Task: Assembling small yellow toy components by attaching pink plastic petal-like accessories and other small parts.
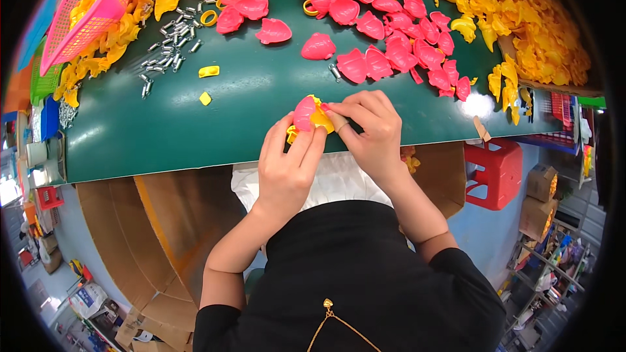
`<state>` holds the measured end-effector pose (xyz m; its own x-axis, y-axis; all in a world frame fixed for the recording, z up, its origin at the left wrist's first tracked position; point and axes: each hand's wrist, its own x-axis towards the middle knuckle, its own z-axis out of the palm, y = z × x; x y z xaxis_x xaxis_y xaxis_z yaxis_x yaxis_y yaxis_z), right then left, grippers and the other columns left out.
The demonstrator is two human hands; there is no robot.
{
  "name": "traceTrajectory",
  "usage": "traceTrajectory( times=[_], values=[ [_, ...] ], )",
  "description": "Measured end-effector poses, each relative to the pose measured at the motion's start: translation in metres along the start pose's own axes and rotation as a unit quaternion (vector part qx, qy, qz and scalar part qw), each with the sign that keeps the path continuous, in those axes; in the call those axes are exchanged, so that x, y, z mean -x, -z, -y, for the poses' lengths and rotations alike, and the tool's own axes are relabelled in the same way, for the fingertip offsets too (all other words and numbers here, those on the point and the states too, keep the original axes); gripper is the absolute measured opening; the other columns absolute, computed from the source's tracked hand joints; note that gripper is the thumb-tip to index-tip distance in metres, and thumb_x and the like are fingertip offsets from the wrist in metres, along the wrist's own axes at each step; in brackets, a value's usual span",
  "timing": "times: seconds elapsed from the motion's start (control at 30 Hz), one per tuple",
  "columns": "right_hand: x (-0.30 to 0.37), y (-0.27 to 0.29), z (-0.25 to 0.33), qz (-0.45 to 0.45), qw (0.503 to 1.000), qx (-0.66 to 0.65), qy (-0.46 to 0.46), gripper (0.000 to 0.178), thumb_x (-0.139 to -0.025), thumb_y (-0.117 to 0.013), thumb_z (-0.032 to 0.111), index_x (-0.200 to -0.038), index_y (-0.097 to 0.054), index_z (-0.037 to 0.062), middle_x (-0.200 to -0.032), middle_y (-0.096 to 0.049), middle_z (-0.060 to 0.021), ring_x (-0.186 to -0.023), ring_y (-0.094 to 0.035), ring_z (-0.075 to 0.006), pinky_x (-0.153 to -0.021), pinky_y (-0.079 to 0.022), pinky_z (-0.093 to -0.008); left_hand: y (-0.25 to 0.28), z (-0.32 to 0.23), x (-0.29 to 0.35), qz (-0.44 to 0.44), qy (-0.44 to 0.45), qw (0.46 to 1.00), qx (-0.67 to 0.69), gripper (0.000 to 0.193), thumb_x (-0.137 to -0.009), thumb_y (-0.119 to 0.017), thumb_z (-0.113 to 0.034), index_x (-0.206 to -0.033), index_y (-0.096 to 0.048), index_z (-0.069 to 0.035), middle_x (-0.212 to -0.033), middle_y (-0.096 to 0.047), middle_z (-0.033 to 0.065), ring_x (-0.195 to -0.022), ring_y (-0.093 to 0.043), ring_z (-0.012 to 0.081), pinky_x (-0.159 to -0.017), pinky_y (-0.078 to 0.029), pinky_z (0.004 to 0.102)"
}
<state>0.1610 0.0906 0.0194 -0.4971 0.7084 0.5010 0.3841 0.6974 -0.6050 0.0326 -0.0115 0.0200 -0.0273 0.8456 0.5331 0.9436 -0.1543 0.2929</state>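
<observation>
Just above the near edge of the green table (248, 117) is a pink and yellow plastic toy assembly (305, 115), a curved pink shell against yellow pieces. My left hand (287, 166) grips it from below and the left, thumb and fingers closed around it. At its right side, my right hand (368, 124) pinches with thumb and forefinger; something small and pink shows at these fingertips, touching the assembly, but its shape is mostly hidden. Two small yellow parts, a rectangular piece (208, 72) and a diamond-shaped piece (205, 98), lie to the left.
Pink shells (365, 19) are spread across the far side, with metal springs (171, 45) and yellow rings (208, 18) to their left. A pink basket (91, 10) stands far left. Yellow pieces fill a cardboard box (557, 88) at right. A red stool (502, 176) stands below.
</observation>
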Motion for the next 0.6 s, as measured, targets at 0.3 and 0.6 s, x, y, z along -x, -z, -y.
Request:
traceTrajectory(
  times=[0.3, 0.6],
  values=[
    [-0.01, 0.019, 0.011, 0.084, 0.993, 0.054, 0.07, 0.019, -0.079, -0.072, 0.012, -0.097, -0.072, 0.0057, -0.083, -0.061, -0.0034, -0.082, -0.058, -0.022, -0.073, -0.048, -0.0362, 0.001, 0.011, -0.001, -0.005, -0.032, 0.999, 0.025, 0.037, -0.066, -0.066, 0.001, -0.103, -0.066, 0.004, -0.1, -0.061, 0.0137, -0.097, -0.06, 0.0384, -0.079, -0.055, 0.0398],
    [-0.111, -0.001, 0.002, 0.18, 0.981, -0.049, 0.049, 0.015, -0.083, -0.067, 0.015, -0.091, -0.071, 0.0031, -0.086, -0.066, -0.011, -0.075, -0.063, -0.0276, -0.069, -0.05, -0.038, 0.019, 0.028, 0.003, -0.008, 0.001, 1.0, 0.006, 0.028, -0.068, -0.079, -0.013, -0.087, -0.064, 0.0, -0.094, -0.06, 0.0111, -0.096, -0.06, 0.0335, -0.081, -0.054, 0.0397]
  ],
)
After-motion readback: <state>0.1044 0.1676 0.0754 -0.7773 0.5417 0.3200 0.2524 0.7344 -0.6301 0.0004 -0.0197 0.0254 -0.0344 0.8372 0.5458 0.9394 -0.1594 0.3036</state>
